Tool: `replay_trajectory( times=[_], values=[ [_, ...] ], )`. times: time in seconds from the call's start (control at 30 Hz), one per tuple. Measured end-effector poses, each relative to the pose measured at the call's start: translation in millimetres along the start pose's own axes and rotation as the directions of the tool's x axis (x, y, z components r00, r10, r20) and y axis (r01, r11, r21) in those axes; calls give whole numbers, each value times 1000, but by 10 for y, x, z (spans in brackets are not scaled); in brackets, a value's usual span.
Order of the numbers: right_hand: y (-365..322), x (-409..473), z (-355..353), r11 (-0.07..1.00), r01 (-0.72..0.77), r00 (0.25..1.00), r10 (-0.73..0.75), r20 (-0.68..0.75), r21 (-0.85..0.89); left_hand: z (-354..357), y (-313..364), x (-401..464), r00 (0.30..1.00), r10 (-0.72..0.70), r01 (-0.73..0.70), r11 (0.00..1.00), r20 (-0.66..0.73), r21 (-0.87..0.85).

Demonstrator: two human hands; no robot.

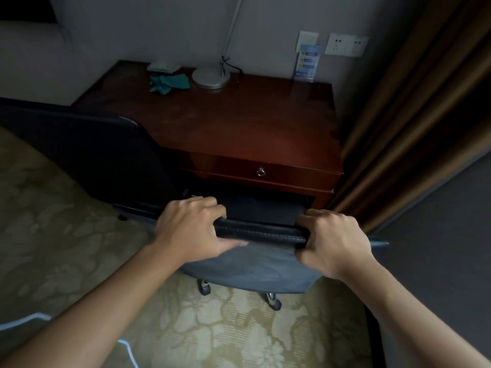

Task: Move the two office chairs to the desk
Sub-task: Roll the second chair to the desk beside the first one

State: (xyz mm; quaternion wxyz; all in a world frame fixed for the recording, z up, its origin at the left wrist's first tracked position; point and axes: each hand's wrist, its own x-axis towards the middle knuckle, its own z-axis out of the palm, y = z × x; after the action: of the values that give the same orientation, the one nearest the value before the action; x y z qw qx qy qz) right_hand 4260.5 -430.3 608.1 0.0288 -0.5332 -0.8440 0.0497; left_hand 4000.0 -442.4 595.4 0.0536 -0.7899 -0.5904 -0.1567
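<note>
A dark blue office chair (252, 266) stands right in front of me, its back towards me and its seat partly under the reddish wooden desk (239, 123). My left hand (190, 227) and my right hand (334, 243) both grip the top edge of its backrest, about a shoulder's width apart. Two of its castors show below on the carpet. A second dark office chair (87, 155) stands at the left, its back against the desk's left part.
On the desk lie a round lamp base (211, 77), a teal cloth (168, 83) and a blue leaflet stand (307, 63). A brown curtain (414, 107) hangs close on the right. Patterned beige carpet (66, 235) covers the floor.
</note>
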Motion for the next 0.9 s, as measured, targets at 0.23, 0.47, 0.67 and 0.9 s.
replay_trajectory(
  times=[0.23, 0.47, 0.67, 0.9],
  values=[
    [428, 601, -81, 994, -108, 994, 109, 6, -14, 176, 52, 588, 999, -37, 37, 999, -12, 31],
    [828, 792, -143, 999, -43, 998, 42, 40, 15, 337, 255, 768, 995, -38, 45, 997, -91, 69],
    [1095, 931, -218, 1000, 15, 995, -17, 97, 17, 338, 494, 890, 993, -89, 95, 991, -74, 89],
    [1258, 1019, -171, 998, 54, 995, -52, 83, -21, 340, 620, 934, 990, -132, 136, 984, -48, 113]
  ],
)
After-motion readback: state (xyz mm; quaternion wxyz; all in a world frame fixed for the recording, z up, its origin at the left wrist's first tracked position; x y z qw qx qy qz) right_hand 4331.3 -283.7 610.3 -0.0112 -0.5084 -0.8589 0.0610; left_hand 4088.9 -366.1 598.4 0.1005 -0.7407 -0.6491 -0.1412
